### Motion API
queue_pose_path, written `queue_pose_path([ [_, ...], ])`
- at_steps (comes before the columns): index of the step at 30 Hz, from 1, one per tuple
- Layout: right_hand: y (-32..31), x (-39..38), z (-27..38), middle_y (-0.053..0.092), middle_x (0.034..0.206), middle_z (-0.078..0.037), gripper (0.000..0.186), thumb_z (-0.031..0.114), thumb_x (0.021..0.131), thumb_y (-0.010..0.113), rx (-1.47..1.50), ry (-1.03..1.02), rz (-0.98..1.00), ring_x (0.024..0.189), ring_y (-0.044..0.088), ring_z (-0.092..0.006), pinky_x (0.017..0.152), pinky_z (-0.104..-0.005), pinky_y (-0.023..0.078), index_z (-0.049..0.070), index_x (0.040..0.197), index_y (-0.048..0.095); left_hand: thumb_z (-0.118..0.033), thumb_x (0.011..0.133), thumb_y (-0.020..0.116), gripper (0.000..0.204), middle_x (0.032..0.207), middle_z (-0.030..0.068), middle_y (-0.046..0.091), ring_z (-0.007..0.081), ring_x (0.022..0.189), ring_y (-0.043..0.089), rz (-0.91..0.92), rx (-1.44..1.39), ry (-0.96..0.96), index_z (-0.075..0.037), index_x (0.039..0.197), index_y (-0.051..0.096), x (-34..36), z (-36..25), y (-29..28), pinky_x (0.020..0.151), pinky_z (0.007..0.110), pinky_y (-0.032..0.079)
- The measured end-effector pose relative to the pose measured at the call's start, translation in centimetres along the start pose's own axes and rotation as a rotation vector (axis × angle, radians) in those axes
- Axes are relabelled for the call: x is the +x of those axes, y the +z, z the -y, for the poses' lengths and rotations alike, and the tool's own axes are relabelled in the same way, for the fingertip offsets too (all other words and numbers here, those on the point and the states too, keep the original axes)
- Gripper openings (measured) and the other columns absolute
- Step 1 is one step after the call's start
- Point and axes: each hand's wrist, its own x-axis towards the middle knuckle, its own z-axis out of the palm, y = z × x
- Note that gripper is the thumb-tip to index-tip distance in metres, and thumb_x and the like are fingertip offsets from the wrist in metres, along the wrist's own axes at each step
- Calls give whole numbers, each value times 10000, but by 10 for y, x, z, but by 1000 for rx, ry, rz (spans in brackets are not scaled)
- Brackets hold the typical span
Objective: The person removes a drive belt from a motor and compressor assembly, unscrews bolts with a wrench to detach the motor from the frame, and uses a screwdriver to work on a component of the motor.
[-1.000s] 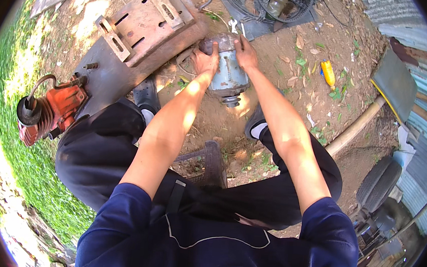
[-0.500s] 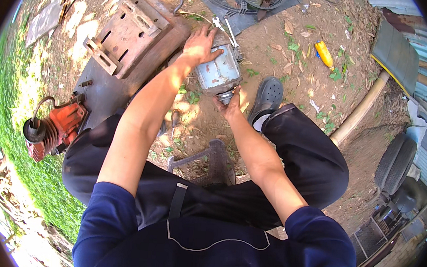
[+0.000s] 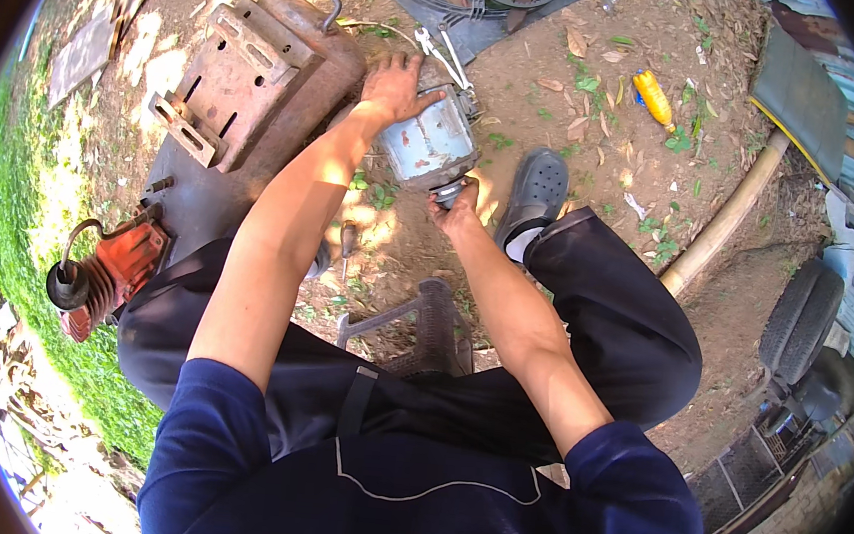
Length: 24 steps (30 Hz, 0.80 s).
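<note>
A worn grey-blue electric motor (image 3: 431,145) lies on the dirt in front of me, its shaft end toward me. My left hand (image 3: 394,88) rests on its far left side, fingers spread and stretched out. At the near end, the fingers of my right hand (image 3: 459,211) are curled round a small metal pulley (image 3: 447,191), which they partly cover. Two wrenches (image 3: 448,56) lie just beyond the motor. A screwdriver (image 3: 348,241) is on the ground nearer to me, by my left forearm.
Left of the motor lies a rusty tank (image 3: 333,59) with a slotted mounting plate (image 3: 247,67). A red-orange finned pump (image 3: 116,268) is near my left knee. A yellow bottle (image 3: 653,99), a long-handled tool (image 3: 727,215) and tires (image 3: 799,321) are to the right.
The view has shifted slightly. Both hands stay on the motor and pulley; my right-hand fingers have moved a little around the pulley.
</note>
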Motion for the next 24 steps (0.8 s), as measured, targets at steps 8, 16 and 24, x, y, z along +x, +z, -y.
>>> queue_pose_path([
  [8,-9,4,74,542,650,-54,483,564,959,342,-384,-250,-81,452,476,-202,351,-305,291,119,860,504,-388,961,482,537,1466,142,404,366,1371,340,-241,56,205,-110,1415,410,-12,2,22,1140,461,286],
  [16,23,-18,128,550,600,-49,543,588,941,335,-815,-411,-143,432,493,-181,344,-289,297,117,759,536,-474,896,562,706,1529,111,332,369,1410,278,-251,-121,16,-155,1481,328,-43,5,30,1154,479,254],
  [24,-5,2,136,614,755,-38,508,604,920,370,-728,-280,-63,598,580,-191,509,-345,465,153,893,602,-515,761,731,958,1432,274,409,380,1339,405,-166,-630,-261,-41,1469,292,-65,20,30,1114,429,325],
])
